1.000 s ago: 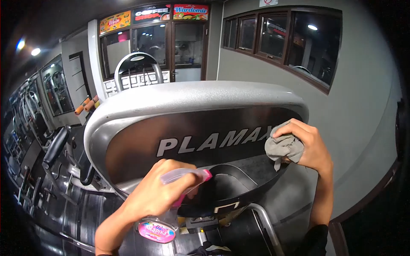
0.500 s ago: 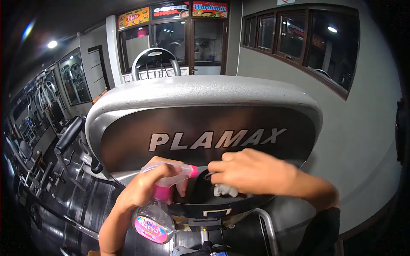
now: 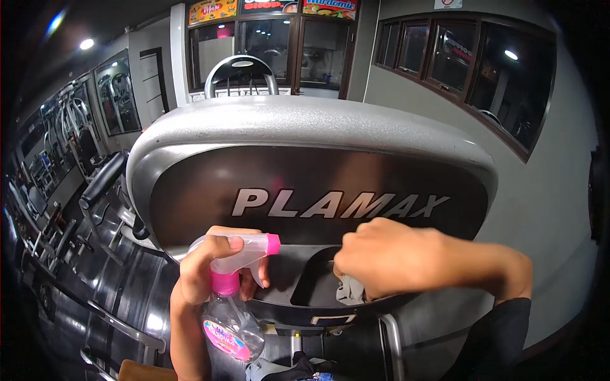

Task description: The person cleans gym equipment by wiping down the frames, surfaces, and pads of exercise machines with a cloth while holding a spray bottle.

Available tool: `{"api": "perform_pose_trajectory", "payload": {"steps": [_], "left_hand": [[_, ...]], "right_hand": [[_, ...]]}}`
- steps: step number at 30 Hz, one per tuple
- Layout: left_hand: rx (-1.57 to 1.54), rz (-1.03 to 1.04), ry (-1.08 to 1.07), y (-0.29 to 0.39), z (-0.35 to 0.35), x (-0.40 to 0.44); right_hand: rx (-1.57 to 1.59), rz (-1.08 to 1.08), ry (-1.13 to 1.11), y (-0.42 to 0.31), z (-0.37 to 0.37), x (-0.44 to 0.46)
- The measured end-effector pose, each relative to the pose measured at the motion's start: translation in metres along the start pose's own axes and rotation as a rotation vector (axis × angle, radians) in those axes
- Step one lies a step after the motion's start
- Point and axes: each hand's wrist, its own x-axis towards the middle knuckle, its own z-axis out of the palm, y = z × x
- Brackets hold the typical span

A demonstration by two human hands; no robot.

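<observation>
A clear spray bottle (image 3: 232,330) with a pink collar and a pink nozzle tip is gripped in my left hand (image 3: 202,270). My fingers wrap round its neck and trigger, and the nozzle points right. My right hand (image 3: 387,260) is closed on a light grey cloth (image 3: 350,291), most of it hidden beneath the fingers. That hand is over a dark recessed tray (image 3: 311,279) below the panel of a gym machine (image 3: 210,184). Large silver PLAMAX letters run across this dark panel, under a thick silver rim.
Several gym machines (image 3: 105,181) stand at the left on a dark floor. A grey wall with brown-framed windows (image 3: 457,63) is at the right. Glazed doors under colourful signs are behind the machine, and a metal tube (image 3: 395,343) rises below it.
My right hand has shifted right and down with the cloth, toward the tray. My left hand and the spray bottle have moved slightly left. The camera view has also shifted.
</observation>
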Motion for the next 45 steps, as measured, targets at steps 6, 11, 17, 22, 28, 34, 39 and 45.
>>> {"api": "perform_pose_trajectory", "payload": {"steps": [6, 11, 17, 22, 28, 34, 39, 45], "left_hand": [[0.013, 0.009, -0.011, 0.001, 0.004, -0.002], [-0.005, 0.021, -0.107, -0.001, -0.003, -0.003], [-0.021, 0.018, -0.007, -0.001, 0.004, 0.001], [-0.081, 0.036, -0.129, -0.005, -0.007, 0.001], [-0.071, 0.012, -0.13, -0.003, -0.007, 0.001], [-0.072, 0.023, -0.104, -0.003, -0.007, 0.0], [-0.044, 0.032, -0.093, -0.003, -0.006, -0.001], [-0.014, 0.029, -0.05, -0.002, -0.005, -0.001]], "right_hand": [[-0.338, 0.179, 0.304, -0.033, 0.029, -0.002], [-0.304, 0.072, 0.622, -0.027, 0.045, 0.011], [0.598, -0.054, 0.575, -0.009, 0.039, 0.017], [0.998, -0.249, 0.266, 0.013, 0.041, 0.023], [0.629, -0.319, -0.167, 0.037, 0.002, 0.002], [0.709, -0.329, 0.188, 0.013, 0.018, 0.018], [0.324, -0.199, 0.423, -0.002, 0.028, 0.009], [-0.162, -0.012, 0.496, -0.011, 0.034, 0.003]]}}
